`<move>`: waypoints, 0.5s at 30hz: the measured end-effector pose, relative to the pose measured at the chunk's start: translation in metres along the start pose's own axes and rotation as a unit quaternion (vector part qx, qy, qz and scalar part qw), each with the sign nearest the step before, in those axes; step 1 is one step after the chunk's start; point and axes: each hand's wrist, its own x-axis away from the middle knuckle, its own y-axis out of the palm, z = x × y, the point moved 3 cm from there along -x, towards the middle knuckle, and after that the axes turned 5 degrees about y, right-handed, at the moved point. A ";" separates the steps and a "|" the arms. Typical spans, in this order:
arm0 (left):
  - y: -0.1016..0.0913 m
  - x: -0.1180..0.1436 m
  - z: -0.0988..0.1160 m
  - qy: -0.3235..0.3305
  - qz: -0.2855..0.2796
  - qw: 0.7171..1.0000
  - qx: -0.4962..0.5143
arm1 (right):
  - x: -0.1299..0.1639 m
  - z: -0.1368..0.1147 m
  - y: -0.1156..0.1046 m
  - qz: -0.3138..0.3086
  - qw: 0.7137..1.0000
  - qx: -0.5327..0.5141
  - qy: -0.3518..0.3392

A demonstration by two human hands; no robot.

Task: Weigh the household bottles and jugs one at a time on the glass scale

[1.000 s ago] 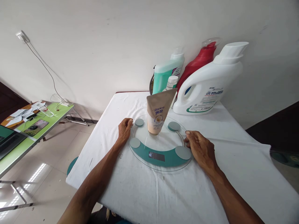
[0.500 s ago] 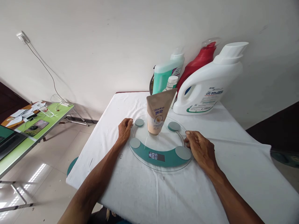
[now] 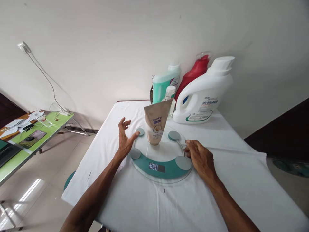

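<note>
A round glass scale (image 3: 166,174) with a teal band lies on the white-clothed table (image 3: 135,206); its display reads 80. A tan tube (image 3: 156,125) stands cap-down on the middle of the glass. My left hand (image 3: 125,138) is lifted just left of the scale, fingers spread, holding nothing, thumb near the rim. My right hand (image 3: 200,157) rests on the cloth against the scale's right edge, fingers loosely curled, gripping nothing.
Behind the scale stand a white detergent jug (image 3: 202,93), a red bottle (image 3: 191,74), a green bottle (image 3: 163,83) and a small clear bottle (image 3: 169,95) near the wall. A green side table (image 3: 31,138) with papers stands at left. Tiled floor lies below.
My left hand has lifted off the scale's left rim and opened its fingers. The display lit up with 80. The camera has shifted slightly.
</note>
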 end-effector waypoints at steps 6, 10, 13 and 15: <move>0.040 -0.005 0.037 -0.007 -0.126 0.991 0.045 | -0.001 0.001 -0.003 -0.006 1.000 0.003 0.000; 0.057 -0.017 0.035 -0.104 -0.244 0.964 0.036 | -0.003 0.005 -0.003 -0.007 1.000 0.000 0.015; 0.063 -0.019 0.030 -0.140 -0.270 0.952 0.027 | -0.003 0.007 -0.002 -0.006 1.000 -0.006 0.016; 0.067 -0.017 0.027 -0.145 -0.257 0.955 0.030 | -0.003 0.007 -0.003 -0.005 1.000 -0.010 0.010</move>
